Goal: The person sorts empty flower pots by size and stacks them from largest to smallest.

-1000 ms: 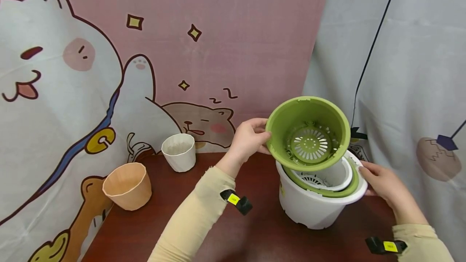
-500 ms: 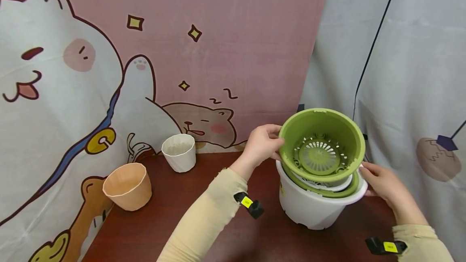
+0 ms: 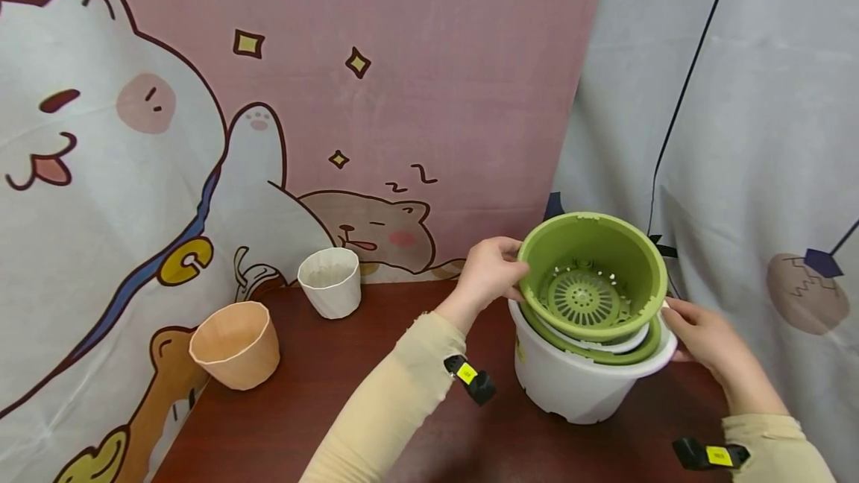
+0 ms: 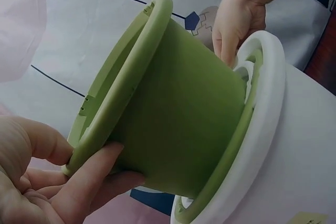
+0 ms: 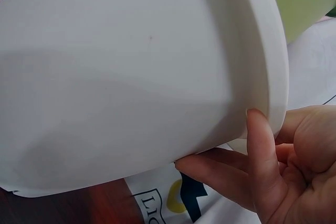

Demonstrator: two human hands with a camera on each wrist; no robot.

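My left hand (image 3: 488, 274) pinches the left rim of a green flowerpot (image 3: 593, 274) with a slotted bottom. In the left wrist view, that green flowerpot (image 4: 178, 98) has its lower part inside the nested pots, its rim still standing well above theirs. Below it sit a smaller white pot (image 3: 631, 341) and another green pot (image 3: 644, 355), both inside a large white flowerpot (image 3: 570, 390). My right hand (image 3: 705, 341) grips the large pot's right rim; in the right wrist view its thumb and fingers lie on either side of the rim (image 5: 275, 77).
On the dark red table (image 3: 376, 393), a small white faceted pot (image 3: 332, 293) stands at the back and a peach faceted pot (image 3: 238, 352) at the left. A cartoon-printed curtain (image 3: 429, 95) hangs behind and at the sides.
The left hand has carried the green flowerpot rightward and down, from above the stack into the nested pots. The right hand and the large white flowerpot have stayed put.
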